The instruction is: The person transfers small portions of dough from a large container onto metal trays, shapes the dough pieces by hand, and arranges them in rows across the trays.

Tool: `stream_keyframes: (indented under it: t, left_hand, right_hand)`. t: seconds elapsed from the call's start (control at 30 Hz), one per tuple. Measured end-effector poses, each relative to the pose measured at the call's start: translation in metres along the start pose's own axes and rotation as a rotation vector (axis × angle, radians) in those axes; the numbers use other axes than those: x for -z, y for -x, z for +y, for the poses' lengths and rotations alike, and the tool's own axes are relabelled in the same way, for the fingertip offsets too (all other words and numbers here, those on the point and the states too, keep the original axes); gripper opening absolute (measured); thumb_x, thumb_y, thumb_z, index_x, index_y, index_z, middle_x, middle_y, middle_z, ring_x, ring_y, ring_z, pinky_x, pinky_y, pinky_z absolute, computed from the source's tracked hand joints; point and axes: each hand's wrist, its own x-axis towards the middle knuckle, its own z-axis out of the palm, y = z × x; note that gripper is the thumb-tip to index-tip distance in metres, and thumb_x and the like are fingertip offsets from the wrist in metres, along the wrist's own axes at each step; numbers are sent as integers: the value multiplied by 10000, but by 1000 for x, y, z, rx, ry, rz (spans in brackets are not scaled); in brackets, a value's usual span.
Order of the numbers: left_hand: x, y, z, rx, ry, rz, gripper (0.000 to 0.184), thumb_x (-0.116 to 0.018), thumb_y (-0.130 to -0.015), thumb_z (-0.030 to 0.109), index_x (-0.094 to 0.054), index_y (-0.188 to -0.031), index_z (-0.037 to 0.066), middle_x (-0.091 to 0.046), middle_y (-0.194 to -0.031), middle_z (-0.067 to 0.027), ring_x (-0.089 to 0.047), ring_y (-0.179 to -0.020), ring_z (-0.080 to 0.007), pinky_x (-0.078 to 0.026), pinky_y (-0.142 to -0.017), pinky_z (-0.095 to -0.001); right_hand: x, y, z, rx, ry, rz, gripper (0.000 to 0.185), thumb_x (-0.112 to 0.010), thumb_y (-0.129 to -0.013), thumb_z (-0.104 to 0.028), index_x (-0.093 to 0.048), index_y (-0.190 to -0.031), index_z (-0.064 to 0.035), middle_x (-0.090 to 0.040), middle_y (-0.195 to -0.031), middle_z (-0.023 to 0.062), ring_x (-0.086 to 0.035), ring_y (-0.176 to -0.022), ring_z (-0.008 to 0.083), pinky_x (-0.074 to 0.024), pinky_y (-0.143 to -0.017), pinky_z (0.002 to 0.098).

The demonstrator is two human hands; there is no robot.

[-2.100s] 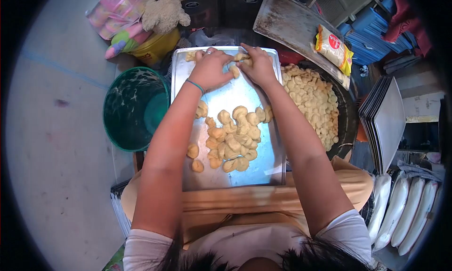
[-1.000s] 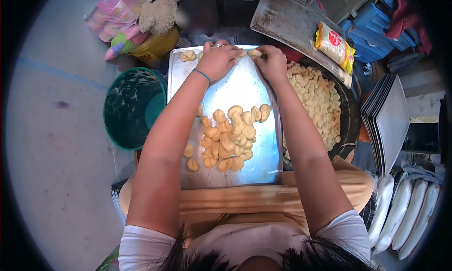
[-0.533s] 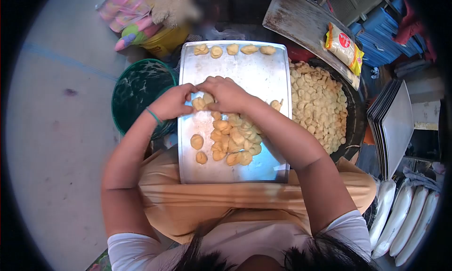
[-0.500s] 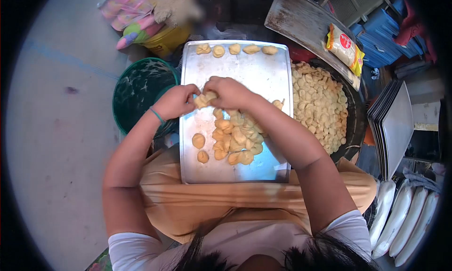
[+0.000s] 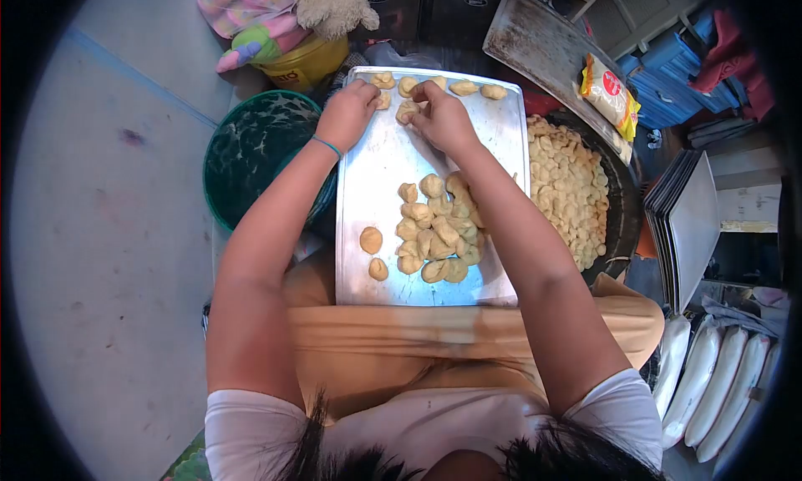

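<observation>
A metal tray [image 5: 368, 180] rests in front of me. Along its far edge lies a row of several dough pieces [image 5: 464, 88]. Just below that row, at the tray's left side, my left hand [image 5: 351, 112] has its fingers closed on a dough piece [image 5: 382, 101]. My right hand [image 5: 443, 118] pinches another dough piece [image 5: 407, 112] a little to the right. A heap of dough pieces [image 5: 439, 230] covers the tray's near middle. Left of the heap are two separate pieces, the larger one [image 5: 371, 240] above the smaller [image 5: 378, 270].
Left of the tray stands a green bucket [image 5: 251, 159], with a yellow bucket [image 5: 305, 63] behind it. A round dark container [image 5: 618, 222] full of dough pieces sits to the right. Beyond it are a worn tray [image 5: 535, 38] bearing a packet [image 5: 608, 93], and stacked trays [image 5: 693, 222].
Both my hands have moved from the tray's middle left to its far left, each with a dough piece, and are farther apart. The view has shifted slightly.
</observation>
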Motion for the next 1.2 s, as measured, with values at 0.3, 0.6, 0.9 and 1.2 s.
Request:
stream_keyframes:
  t: [0.3, 0.6, 0.9, 1.2]
  left_hand:
    - [-8, -1, 20, -299, -174, -99, 265, -653, -785, 185, -675, -1040, 116, -617, -1024, -44, -530, -1094, -249, -371, -945, -406]
    - [-13, -9, 30, -288, -189, -57, 391, -677, -803, 235, -644, -1182, 148, -603, -1174, -47, -506, -1157, -239, -332, -982, -395]
    - [-41, -10, 53, -307, -266, -145, 489, -642, -858, 306, -563, -1306, 124, -551, -1323, -44, -431, -1274, -256, -283, -1014, -465]
    - [-38, -6, 82, -409, -242, -333, 474, -591, -906, 348, -553, -1336, 152, -447, -1463, -27, -296, -1414, -266, -244, -1058, -551]
  right_hand:
    - [32, 26, 34, 13, -92, -280, 357, -764, -741, -49, -639, -1075, -28, -671, -1012, 88, -630, -911, 163, -510, -799, 317]
    - [54, 52, 12, 28, 301, -158, 268, -777, -740, -167, -702, -975, -62, -648, -1078, 130, -631, -915, 227, -503, -788, 346]
    - [61, 16, 66, -127, -111, 125, 311, -726, -740, -130, -678, -1030, -29, -700, -923, 134, -670, -833, 245, -521, -773, 364]
    - [112, 106, 66, 302, 318, -337, 398, -747, -707, -112, -675, -1094, -53, -693, -1010, 150, -671, -905, 310, -523, -806, 387]
